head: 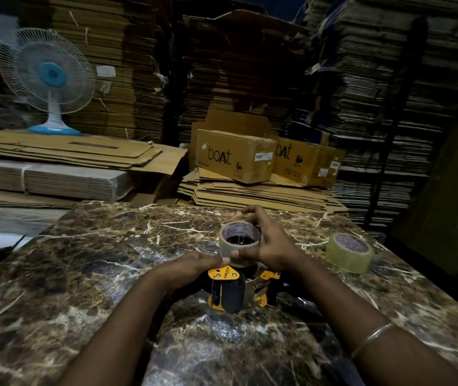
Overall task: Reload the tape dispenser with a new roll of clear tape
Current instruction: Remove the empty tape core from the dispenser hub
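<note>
Tape dispenser (232,288), yellow-black, on marble table (83,260); left hand (191,267) grips its top, right hand (269,246) curls round mounted tape roll (239,242); second clear roll (349,252) lies well right.

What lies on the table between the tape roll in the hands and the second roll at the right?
In the head view, only bare marble table lies between the held tape roll and the spare roll; the right hand covers the near part.
</note>
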Demonstrator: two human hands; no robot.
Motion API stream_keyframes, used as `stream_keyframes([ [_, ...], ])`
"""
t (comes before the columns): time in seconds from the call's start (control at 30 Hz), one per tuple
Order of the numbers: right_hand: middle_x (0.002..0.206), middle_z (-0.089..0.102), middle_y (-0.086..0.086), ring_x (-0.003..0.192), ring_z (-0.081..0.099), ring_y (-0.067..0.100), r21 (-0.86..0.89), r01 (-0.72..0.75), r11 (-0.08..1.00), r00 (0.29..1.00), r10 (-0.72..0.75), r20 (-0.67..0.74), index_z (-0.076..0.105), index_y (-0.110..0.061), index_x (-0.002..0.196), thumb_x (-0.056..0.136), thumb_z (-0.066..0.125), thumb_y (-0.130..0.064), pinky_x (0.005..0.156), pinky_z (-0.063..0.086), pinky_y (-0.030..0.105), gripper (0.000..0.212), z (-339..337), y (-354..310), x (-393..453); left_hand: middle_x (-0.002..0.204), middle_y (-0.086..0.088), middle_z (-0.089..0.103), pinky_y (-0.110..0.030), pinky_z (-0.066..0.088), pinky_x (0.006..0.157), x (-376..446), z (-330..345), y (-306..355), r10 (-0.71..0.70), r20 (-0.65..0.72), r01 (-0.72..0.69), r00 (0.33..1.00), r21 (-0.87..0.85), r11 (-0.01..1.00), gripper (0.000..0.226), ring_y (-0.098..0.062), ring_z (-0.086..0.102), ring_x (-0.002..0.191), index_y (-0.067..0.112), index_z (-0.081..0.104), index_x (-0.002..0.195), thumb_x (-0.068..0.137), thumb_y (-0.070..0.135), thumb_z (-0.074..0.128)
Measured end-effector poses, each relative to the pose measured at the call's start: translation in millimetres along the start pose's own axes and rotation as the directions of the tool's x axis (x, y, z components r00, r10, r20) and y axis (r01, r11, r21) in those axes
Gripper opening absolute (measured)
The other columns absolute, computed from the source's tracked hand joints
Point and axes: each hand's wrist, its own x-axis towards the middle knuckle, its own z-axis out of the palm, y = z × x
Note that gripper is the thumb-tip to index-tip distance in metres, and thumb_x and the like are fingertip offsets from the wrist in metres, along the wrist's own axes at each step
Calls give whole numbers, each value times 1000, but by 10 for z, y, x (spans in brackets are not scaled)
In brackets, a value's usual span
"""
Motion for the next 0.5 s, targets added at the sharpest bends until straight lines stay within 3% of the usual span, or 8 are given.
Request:
stream_keyframes([
  [0.1,127,57,5,115,65,23,29,13,999,1000,-12,-22,43,-36,127,61,93,-27,91,62,42,83,6,-3,-7,104,-16,75,-41,50,93,-7,-2,6,3,8,-3,1000,3,1000,41,-33,69,99,7,76,95,80,45,73],
  [0.17,128,58,6,115,65,21,49,19,999,1000,-18,-21,44,-32,130,64,93,-16,93,61,41,84,-7,26,-5,110,-17,75,-43,50,99,-18,5,24,8,13,-8,1000,24,1000,51,-36,69,107,2,73,104,80,47,72],
  [0.3,134,54,9,120,63,24,145,10,989,1000,-9,-7,45,-29,135,67,88,6,86,61,30,89,-28,49,-21,94,1,78,-25,54,79,-61,28,75,-19,11,18,1000,43,999,28,-18,72,96,11,71,101,94,36,59],
  [0.4,125,58,4,113,66,20,136,24,990,998,-16,-60,46,-29,130,65,95,-8,84,63,31,84,-11,-8,-60,75,10,78,-21,52,71,-89,44,90,-32,8,32,999,27,999,23,-11,71,83,14,69,95,96,33,57],
  [0.5,118,61,1,108,67,16,103,45,994,991,-31,-133,47,-31,124,60,98,-17,85,63,34,83,-3,-22,-68,108,-11,76,-32,54,89,-88,54,98,-34,-17,35,999,37,999,40,-31,69,107,0,68,113,94,34,60],
])
